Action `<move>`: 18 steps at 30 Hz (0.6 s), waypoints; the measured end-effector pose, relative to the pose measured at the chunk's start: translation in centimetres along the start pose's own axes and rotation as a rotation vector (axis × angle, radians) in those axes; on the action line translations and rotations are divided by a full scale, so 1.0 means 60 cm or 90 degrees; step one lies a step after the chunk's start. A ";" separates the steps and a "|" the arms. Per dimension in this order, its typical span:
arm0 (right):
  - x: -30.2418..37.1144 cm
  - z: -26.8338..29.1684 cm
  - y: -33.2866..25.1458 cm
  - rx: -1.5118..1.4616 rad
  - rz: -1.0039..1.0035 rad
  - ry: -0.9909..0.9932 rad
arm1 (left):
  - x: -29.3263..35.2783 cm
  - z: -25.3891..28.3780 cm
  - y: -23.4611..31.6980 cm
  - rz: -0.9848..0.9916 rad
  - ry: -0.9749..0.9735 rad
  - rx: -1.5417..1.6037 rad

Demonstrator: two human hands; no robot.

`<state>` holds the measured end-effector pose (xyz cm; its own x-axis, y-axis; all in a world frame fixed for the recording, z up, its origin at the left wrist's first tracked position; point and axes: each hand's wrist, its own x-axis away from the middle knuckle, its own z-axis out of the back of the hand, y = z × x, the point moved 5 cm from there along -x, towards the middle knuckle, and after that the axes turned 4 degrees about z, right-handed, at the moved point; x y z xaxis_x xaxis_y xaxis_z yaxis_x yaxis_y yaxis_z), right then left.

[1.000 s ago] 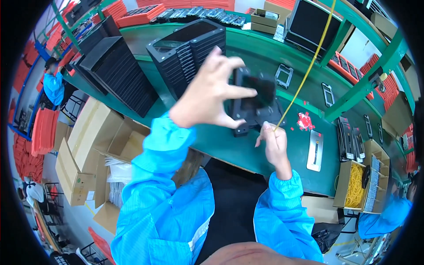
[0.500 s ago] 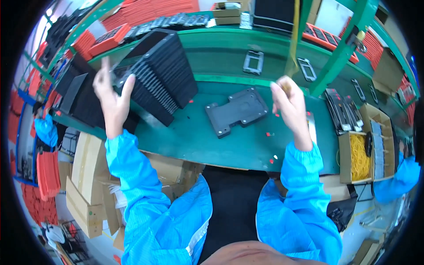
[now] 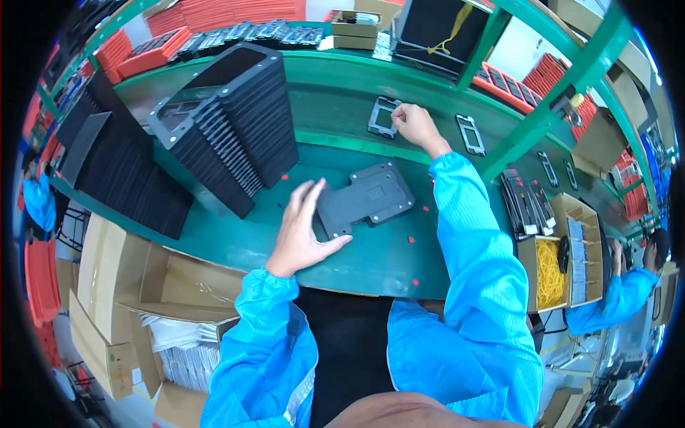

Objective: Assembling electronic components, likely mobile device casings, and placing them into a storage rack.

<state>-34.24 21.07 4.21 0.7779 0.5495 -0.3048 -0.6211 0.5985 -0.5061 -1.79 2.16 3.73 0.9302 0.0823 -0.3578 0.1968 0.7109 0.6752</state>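
Observation:
A flat black plate (image 3: pixel 367 199) with cut-out corners and small light fittings lies on the green bench. Close by its left corner, my left hand (image 3: pixel 300 232) is open, thumb and fingers spread, with nothing in it. My right hand (image 3: pixel 419 128) reaches out over the far strip beyond the bench. Its fingers are pinched at the right edge of a grey rectangular frame (image 3: pixel 373 121); the thumb is partly hidden. A second such frame (image 3: pixel 479 148) lies to the right.
Tall black stacks of frames (image 3: pixel 257 121) and trays (image 3: pixel 135 182) stand at left. At right are black strips (image 3: pixel 524 203) and a cardboard box (image 3: pixel 528 267) with yellow bands. A green post (image 3: pixel 549 100) rises there. A yellow strap (image 3: pixel 455 27) hangs at the back.
My right hand has let go of the yellow strap, which now swings farther back, and moved to the grey frame. My left hand came from the black stack down beside the plate. The view shifted.

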 end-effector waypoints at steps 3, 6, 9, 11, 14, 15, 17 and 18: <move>-0.057 -0.024 0.057 0.336 0.107 0.123 | -0.010 -0.002 0.008 -0.004 -0.009 0.005; -0.089 -0.054 0.056 0.364 0.012 0.020 | -0.006 0.000 0.004 0.014 -0.021 -0.014; -0.084 -0.039 0.096 0.415 -0.123 -0.032 | -0.009 0.000 0.008 0.006 -0.007 0.023; -0.069 0.008 0.140 0.391 -0.223 -0.010 | -0.019 -0.003 0.009 0.009 -0.015 0.035; -0.031 0.057 0.088 0.176 -0.252 -0.080 | -0.021 0.001 -0.008 0.023 -0.001 0.039; -0.003 0.060 0.018 0.095 -0.189 -0.075 | -0.015 0.007 -0.014 0.034 0.001 0.038; 0.094 0.052 -0.114 0.030 -0.088 -0.050 | -0.012 0.005 -0.017 0.043 0.005 0.041; 0.141 0.040 -0.159 0.039 -0.050 -0.034 | -0.012 0.001 -0.017 0.047 0.003 0.041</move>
<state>-21.99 21.39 8.36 0.8188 0.5294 -0.2219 -0.5648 0.6741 -0.4760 -2.64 1.34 3.37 0.9415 0.1357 -0.3086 0.1477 0.6567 0.7395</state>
